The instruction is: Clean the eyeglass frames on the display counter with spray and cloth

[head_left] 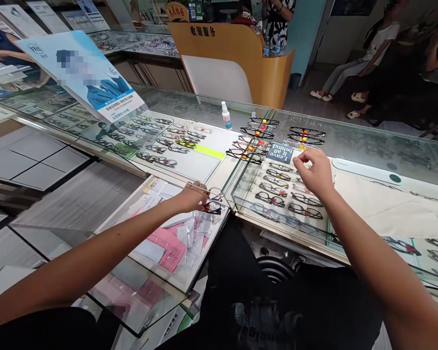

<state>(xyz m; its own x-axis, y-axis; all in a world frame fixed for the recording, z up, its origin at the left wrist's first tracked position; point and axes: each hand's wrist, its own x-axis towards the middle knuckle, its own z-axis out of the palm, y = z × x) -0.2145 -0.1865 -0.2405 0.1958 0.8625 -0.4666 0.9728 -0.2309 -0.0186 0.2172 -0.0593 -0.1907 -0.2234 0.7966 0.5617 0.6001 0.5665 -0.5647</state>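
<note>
My left hand is closed on a pair of dark-framed eyeglasses, held over an open drawer of papers and pink slips. My right hand hovers above the glass counter with its fingers pinched together; what they hold, if anything, is hidden. Just beyond it, eyeglasses with orange tags lie on the glass. To its left is a dark printed cloth or card with white lettering. More tagged eyeglasses rest near the counter's corner.
A white spray bottle stands on the counter. Rows of frames fill the display below the glass. A blue poster stand leans at the left. A white phone-like slab lies at the right. People are beyond the wooden desk.
</note>
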